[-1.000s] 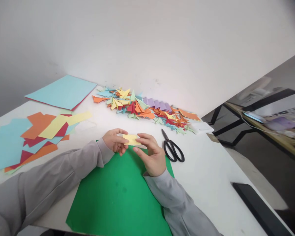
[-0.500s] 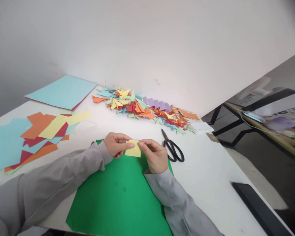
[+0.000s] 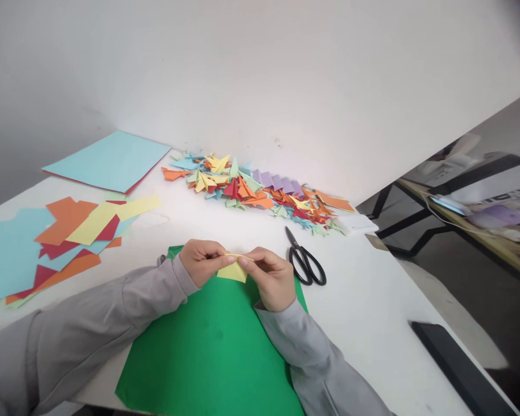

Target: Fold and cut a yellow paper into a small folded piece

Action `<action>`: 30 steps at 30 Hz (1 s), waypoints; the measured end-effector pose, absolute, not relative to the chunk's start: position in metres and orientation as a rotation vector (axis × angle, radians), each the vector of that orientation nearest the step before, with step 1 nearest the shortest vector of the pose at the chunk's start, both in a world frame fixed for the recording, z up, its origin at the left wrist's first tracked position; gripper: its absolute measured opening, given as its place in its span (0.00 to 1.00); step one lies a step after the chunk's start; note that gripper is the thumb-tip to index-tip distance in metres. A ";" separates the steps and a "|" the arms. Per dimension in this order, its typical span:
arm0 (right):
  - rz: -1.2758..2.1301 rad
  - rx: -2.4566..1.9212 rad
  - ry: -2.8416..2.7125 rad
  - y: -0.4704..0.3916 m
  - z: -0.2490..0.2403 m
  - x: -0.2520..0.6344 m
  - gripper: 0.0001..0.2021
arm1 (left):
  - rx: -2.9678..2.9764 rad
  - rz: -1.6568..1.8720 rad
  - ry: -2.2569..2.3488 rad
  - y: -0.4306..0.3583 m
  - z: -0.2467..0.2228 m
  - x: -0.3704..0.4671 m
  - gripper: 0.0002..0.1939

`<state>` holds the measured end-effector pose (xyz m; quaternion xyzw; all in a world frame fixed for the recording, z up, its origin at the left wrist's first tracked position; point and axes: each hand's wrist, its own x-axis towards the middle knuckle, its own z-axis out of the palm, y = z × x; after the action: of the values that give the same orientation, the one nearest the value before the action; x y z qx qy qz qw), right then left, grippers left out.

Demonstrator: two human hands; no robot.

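A small piece of yellow paper (image 3: 233, 273) is held above the far end of a green sheet (image 3: 212, 341). My left hand (image 3: 203, 263) pinches its left side between thumb and fingers. My right hand (image 3: 272, 277) grips the right side the same way, thumb on the near face. The paper's top edge shows as a thin, slightly bowed strip between the fingertips, and its lower part hangs towards me. Black-handled scissors (image 3: 305, 263) lie just right of my right hand, blades pointing away.
Along the wall lies a long pile of folded paper planes (image 3: 242, 190) in several colours. Coloured paper scraps (image 3: 69, 231) overlap at the left, with light-blue sheets (image 3: 112, 159) behind them. A dark flat object (image 3: 455, 364) rests at the table's right edge.
The yellow paper has tilted, so its top edge now faces me as a narrow strip. Both hands keep their pinch, and the thumbs have shifted slightly down.
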<state>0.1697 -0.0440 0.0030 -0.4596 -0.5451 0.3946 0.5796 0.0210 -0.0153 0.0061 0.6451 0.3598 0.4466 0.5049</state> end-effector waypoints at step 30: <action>1.057 -1.117 -1.244 -0.043 0.005 0.171 0.09 | 1.302 1.125 0.796 -0.006 0.003 0.024 0.07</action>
<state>0.1708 -0.0435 0.0051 -0.4720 -0.5256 0.4464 0.5493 0.0238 -0.0059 0.0033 0.5578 0.3409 0.4818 0.5835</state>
